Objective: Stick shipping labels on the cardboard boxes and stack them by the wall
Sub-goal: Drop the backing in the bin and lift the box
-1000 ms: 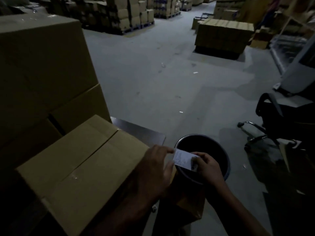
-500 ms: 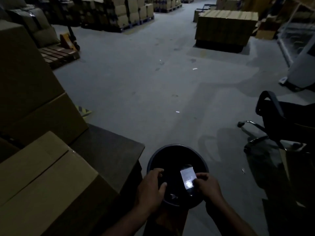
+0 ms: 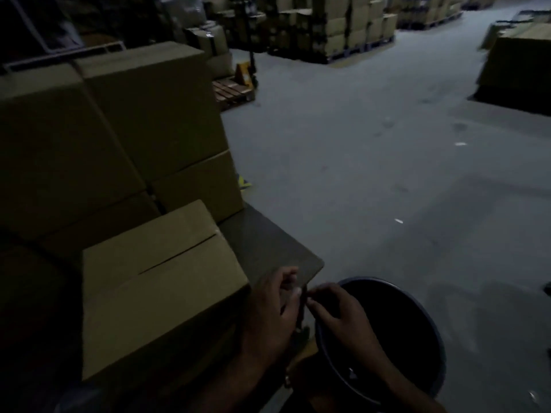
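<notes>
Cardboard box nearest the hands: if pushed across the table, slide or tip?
The cardboard box looks wide and low, lying flat on the table, so it would likely slide rather than tip. Its top flaps look unsealed along the seam, so they may flex under pressure. Weight cannot be judged.

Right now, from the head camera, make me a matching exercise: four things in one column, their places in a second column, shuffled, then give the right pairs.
Things:
1. nearest cardboard box
2. black bucket
3. pallet jack
4. two hands, left hand and right hand

Places:
A. far off on the floor, beside a wooden pallet
B. on the dark table, in front of the stacked boxes
C. on the floor at lower right, next to the table's corner
D. close together at the table's near corner, between box and bucket

Pairs: 1-B, 2-C, 3-A, 4-D
</notes>
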Tool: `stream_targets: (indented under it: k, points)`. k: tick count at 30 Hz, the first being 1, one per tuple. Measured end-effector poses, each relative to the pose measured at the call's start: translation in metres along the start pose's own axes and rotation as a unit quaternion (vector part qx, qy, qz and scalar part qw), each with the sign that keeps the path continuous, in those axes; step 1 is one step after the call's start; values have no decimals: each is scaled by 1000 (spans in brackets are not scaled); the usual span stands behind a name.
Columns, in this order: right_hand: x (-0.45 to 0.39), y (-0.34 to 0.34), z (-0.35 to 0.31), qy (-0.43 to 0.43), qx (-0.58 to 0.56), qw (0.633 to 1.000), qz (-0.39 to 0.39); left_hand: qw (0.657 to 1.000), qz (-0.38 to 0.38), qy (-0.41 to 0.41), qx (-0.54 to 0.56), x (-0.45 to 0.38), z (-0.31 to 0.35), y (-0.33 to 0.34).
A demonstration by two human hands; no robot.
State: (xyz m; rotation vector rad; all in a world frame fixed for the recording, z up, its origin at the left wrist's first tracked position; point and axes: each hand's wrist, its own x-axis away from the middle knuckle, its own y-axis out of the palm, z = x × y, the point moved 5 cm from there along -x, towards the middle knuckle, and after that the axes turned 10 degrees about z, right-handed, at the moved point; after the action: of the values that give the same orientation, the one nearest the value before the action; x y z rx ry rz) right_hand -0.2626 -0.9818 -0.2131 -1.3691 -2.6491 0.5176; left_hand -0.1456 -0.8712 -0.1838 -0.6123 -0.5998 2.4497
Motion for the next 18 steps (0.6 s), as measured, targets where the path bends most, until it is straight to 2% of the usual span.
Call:
stream_targets:
  k: [3,6,8,11,14,18]
  points:
    - [-15,40,-53,-76,-12,996,-51,993,118,-4,-19,-9,-3,-59]
    - [-20,84,-98,-140,-7,985,-100,970,238,-36,-42,-11,-20,-117]
    - [-23,115,-122,-181,4,974,-134,955,283,-72,-59,-11,-38,-152]
    - [-32,161,-140,-246,73,953,-164,946,282,-93,-131,-20,-72,-187]
    - [-37,202,-146,-292,159,925,-181,938,201,-132,-248,-36,-111,-206]
    - [-24,232,-146,-391,326,846,-159,919,140,-84,-359,-43,-130,-205]
